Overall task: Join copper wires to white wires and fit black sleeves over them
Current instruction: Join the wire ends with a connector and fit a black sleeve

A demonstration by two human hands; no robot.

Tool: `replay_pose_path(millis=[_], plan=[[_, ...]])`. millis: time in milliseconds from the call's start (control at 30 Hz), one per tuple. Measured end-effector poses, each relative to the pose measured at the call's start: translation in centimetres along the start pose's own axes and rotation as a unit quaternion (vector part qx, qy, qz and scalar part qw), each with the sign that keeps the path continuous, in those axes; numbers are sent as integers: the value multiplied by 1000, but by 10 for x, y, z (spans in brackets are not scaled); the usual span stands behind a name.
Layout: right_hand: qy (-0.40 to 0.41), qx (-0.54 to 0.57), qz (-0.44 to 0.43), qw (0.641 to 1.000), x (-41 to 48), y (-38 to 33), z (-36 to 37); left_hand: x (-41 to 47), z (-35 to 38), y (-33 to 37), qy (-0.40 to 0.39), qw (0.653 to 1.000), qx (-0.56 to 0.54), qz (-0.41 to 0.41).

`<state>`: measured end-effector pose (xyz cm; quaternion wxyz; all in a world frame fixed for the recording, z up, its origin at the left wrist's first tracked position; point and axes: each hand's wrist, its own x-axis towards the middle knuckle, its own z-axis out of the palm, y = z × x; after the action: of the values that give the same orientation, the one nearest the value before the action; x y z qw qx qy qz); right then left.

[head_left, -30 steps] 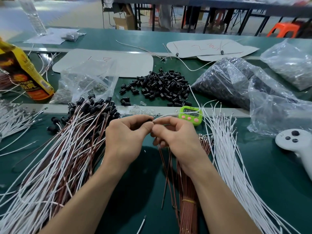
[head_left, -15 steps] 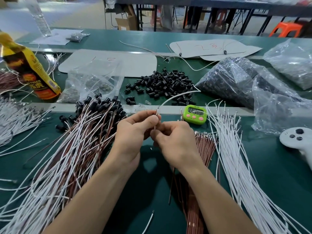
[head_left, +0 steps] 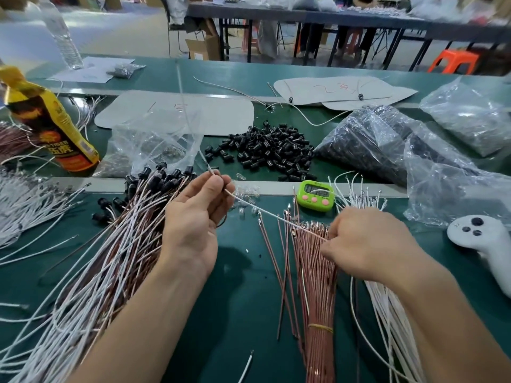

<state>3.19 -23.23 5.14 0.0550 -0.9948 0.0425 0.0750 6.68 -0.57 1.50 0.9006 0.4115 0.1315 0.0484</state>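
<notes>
A: Fingers, left hand (head_left: 193, 219)?
B: Thumb & forefinger pinching white wire (head_left: 262, 212), held up.
A: Right hand (head_left: 367, 244)?
B: Curled, gripping same wire's other end, just over copper bundle (head_left: 315, 286).
A: Sleeves?
B: Loose black sleeves (head_left: 265, 150) heaped farther back, near green timer (head_left: 315, 194); sleeved wires (head_left: 110, 244) piled at left.

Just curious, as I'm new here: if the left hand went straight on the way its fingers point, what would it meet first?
The left hand, pinching a white wire, points away from the person; it would most likely meet the pile of black sleeves, though depth is unclear.
</notes>
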Motion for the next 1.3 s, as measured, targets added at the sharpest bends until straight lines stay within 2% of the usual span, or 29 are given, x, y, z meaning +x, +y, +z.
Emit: replay_pose_path(millis=[167,300,400,500,600,667,767,867,1033,1100,1167,1300], plan=[[8,-53,62,997,-4,23,1,4,-8,7,40,998,-44,10],[23,-49,40,998,-10,14,-2,-1,0,-2,22,999,43,16],[58,88,-50,993,-12,-22,0,-7,6,-17,4,993,113,17],[93,235,-118,960,-1,-65,16,-10,10,-24,-1,990,137,22],[92,354,-97,926,14,-86,38,-8,8,-21,10,990,138,24],[97,387,-85,913,19,-86,50,-6,5,-18,14,991,130,26],[91,391,-76,913,17,-81,64,-6,5,-17,15,994,103,27],[94,352,-65,929,15,-78,68,-3,4,-14,21,998,50,25],[94,279,-106,950,10,-78,68,-5,3,-11,-11,998,54,22],[103,339,-123,927,8,-79,67,-9,5,-11,-35,996,83,21],[108,423,-138,889,7,-80,64,-11,6,-12,-49,991,117,30],[63,509,-103,852,11,-78,66,-14,6,-18,-38,980,187,56]])
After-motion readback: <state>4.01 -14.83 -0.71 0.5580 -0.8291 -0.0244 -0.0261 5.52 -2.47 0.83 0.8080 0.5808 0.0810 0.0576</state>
